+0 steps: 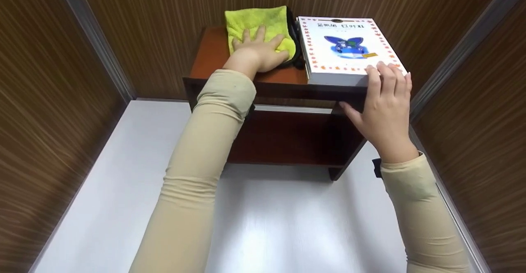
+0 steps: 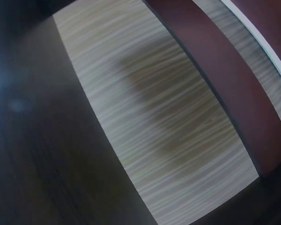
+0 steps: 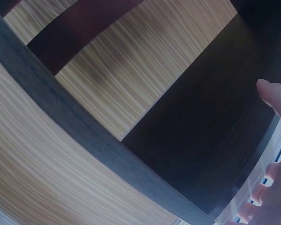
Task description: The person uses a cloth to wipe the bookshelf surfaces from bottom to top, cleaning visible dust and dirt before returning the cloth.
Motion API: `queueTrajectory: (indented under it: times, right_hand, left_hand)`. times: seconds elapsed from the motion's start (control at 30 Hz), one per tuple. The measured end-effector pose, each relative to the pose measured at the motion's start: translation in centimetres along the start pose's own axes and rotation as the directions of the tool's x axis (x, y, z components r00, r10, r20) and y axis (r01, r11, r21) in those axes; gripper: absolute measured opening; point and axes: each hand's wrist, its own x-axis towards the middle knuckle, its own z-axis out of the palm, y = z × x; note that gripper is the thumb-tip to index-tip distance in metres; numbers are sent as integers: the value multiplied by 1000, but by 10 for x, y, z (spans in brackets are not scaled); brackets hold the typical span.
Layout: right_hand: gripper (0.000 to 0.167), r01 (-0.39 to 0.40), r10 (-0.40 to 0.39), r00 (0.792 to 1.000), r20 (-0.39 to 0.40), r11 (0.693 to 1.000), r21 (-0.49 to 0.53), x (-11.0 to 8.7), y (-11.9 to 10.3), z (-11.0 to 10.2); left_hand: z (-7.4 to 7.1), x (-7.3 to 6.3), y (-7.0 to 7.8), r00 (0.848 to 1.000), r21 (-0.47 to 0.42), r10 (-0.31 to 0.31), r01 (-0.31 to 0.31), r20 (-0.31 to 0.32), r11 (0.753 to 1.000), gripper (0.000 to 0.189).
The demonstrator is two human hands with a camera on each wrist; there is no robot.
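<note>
In the head view my left hand (image 1: 261,53) rests with spread fingers on a folded yellow-green cloth (image 1: 259,20) with a dark border. The cloth lies on the reddish-brown top of a small wooden table (image 1: 211,55). To its right sits a thick stack of books (image 1: 328,61), its white top cover printed with a blue winged figure. My right hand (image 1: 388,106) lays its fingers over the stack's front right corner, with the thumb lower, by the table's front edge. The right wrist view shows that thumb (image 3: 271,93) apart from the fingers (image 3: 260,192). The left wrist view shows no hand.
A lower shelf (image 1: 287,137) runs between the table's side panels. Striped wood-look walls (image 1: 156,26) stand behind and on both sides, with grey metal strips (image 1: 98,38) at the corners. The floor (image 1: 267,223) is white and glossy.
</note>
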Motion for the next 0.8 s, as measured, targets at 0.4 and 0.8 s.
queueTrajectory:
  times: [0.4, 0.8]
  right_hand:
    - [79, -1, 1, 1000, 11, 1000, -23, 0, -1, 3]
    - [79, -14, 14, 1000, -12, 1000, 10, 0, -1, 2]
  left_hand:
    - [5, 7, -6, 999, 23, 4, -3, -36, 1000, 60]
    - [12, -16, -7, 995, 83, 83, -78, -62, 994, 61]
